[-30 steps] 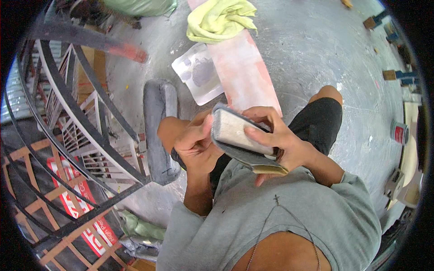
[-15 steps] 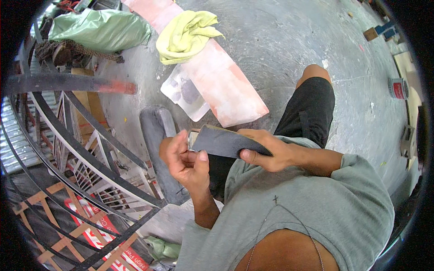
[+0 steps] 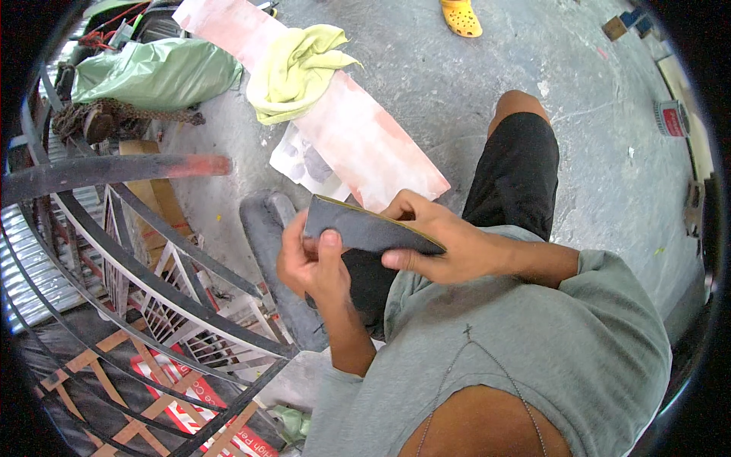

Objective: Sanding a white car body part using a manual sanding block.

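Between the person's two hands, ahead of the grey shirt, a dark grey sandpaper sheet is held at a tilt, its left end higher than its right. The left hand pinches the left end, thumb flat against the visible face; the right hand grips the right end, thumb near the lower edge. Several fingers are hidden behind the sandpaper sheet, and whatever backs it cannot be made out. Farther off, a pink-and-white board partly covers a pale sheet with grey blotches, and a yellow clog is cut off at the top. The sandpaper sheet looks matte and slightly bowed, narrowing toward the right, with a thin yellowish line along its upper edge.
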`<control>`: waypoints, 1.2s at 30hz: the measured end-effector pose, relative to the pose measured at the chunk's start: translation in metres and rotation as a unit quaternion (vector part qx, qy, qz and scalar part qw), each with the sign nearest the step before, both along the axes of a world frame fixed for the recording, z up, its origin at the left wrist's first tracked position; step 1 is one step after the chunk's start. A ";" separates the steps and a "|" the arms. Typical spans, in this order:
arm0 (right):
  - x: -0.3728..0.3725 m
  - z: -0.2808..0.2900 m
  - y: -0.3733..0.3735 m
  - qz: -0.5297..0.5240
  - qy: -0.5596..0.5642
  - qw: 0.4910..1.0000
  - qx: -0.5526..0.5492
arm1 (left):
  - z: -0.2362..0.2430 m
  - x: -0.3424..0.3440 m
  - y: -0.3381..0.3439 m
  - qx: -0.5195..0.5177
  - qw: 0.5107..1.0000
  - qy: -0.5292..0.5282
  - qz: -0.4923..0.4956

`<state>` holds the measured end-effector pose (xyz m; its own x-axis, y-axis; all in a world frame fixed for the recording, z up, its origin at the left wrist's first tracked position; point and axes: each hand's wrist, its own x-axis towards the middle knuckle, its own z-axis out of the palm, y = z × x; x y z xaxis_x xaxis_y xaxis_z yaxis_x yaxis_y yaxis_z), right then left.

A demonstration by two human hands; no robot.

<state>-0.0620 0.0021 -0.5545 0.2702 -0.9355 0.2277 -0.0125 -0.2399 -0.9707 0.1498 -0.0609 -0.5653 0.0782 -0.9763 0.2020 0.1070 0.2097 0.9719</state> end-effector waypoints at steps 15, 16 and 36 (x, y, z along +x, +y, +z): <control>-0.098 -0.019 -0.007 -0.098 0.483 0.870 -0.015 | -0.046 -0.102 -0.306 -0.330 0.666 -0.661 0.107; -0.099 -0.019 -0.007 -0.094 0.495 0.864 -0.024 | -0.051 -0.104 -0.309 -0.303 0.706 -0.630 0.112; -0.063 -0.048 -0.022 -0.163 0.485 0.852 -0.110 | -0.063 -0.110 -0.305 -0.301 0.720 -0.599 0.182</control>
